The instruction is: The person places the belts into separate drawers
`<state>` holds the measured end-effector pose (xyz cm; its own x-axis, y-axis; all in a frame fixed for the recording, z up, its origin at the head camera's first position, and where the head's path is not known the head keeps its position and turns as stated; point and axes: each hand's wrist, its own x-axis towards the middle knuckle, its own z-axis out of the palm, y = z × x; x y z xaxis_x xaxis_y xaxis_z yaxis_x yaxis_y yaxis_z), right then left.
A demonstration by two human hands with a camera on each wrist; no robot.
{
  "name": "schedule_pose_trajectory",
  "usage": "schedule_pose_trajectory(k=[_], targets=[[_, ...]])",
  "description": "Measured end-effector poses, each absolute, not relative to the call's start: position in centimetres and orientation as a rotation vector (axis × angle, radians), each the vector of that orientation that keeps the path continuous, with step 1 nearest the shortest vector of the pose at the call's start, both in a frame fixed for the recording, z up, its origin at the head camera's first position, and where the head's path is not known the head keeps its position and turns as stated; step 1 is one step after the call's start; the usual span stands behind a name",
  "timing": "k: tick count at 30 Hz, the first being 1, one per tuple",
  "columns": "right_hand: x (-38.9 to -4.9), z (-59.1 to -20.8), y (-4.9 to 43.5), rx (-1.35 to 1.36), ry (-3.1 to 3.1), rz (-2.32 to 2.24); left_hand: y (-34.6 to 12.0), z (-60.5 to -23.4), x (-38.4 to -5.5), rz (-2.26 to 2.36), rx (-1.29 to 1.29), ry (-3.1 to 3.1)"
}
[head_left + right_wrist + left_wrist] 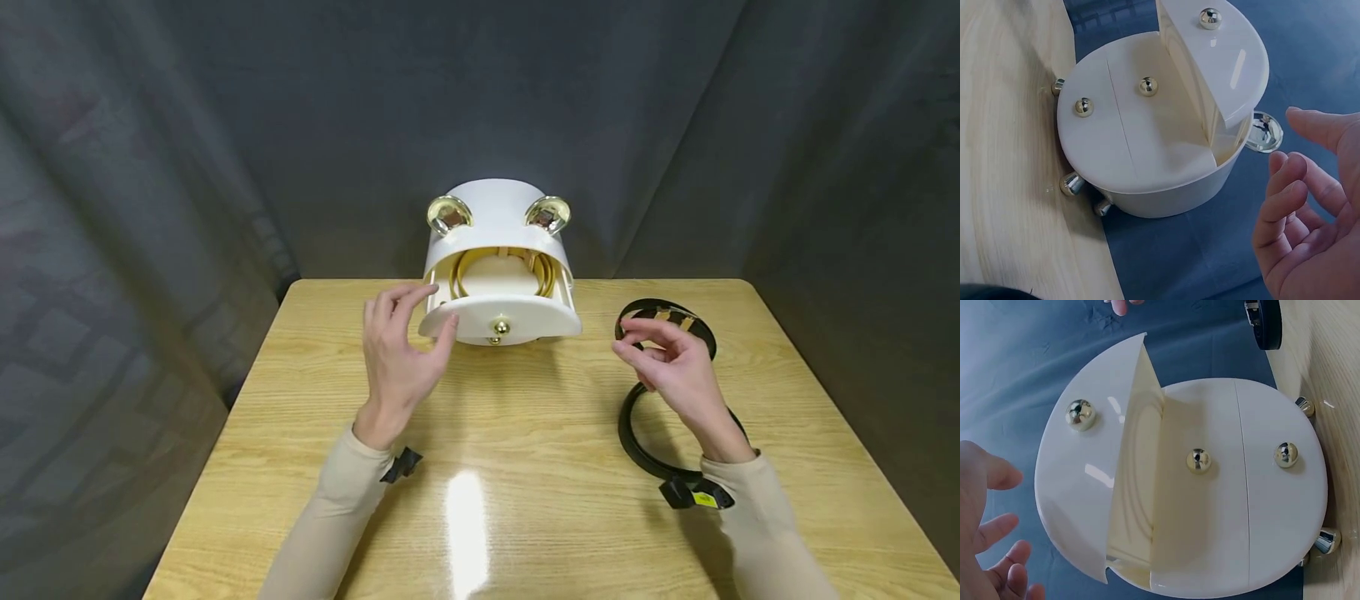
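A white round cabinet (498,208) with gold ears has its top drawer (517,315) pulled out. Inside lies a coiled yellow belt (552,275). By the drawer's left end is my left hand (401,350), thumb and fingers spread with nothing between them; the left wrist view shows a gap between it and the drawer front (1079,469). My right hand (678,367) is raised to the right of the cabinet, its fingers loosely bent and empty, as the right wrist view also shows. Behind and below it in the head view, black belt loops (637,446) lie on the table.
The wooden table (337,417) ends at a dark grey curtain (360,125) behind the cabinet. Small gold knobs (1198,460) stick out from the drawer fronts, and gold feet (1072,184) hold the cabinet off the tabletop.
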<state>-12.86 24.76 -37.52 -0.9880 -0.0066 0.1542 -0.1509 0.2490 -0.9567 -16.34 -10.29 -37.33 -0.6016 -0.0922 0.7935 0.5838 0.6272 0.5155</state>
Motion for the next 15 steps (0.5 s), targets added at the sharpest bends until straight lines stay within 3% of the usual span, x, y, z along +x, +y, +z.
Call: schedule_pose_trajectory(k=[15], targets=[[-11.8, -38.3, 27.7, 0.073, -2.426, 1.785, -9.4, -37.8, -15.7, -0.952, -0.514, -2.031]])
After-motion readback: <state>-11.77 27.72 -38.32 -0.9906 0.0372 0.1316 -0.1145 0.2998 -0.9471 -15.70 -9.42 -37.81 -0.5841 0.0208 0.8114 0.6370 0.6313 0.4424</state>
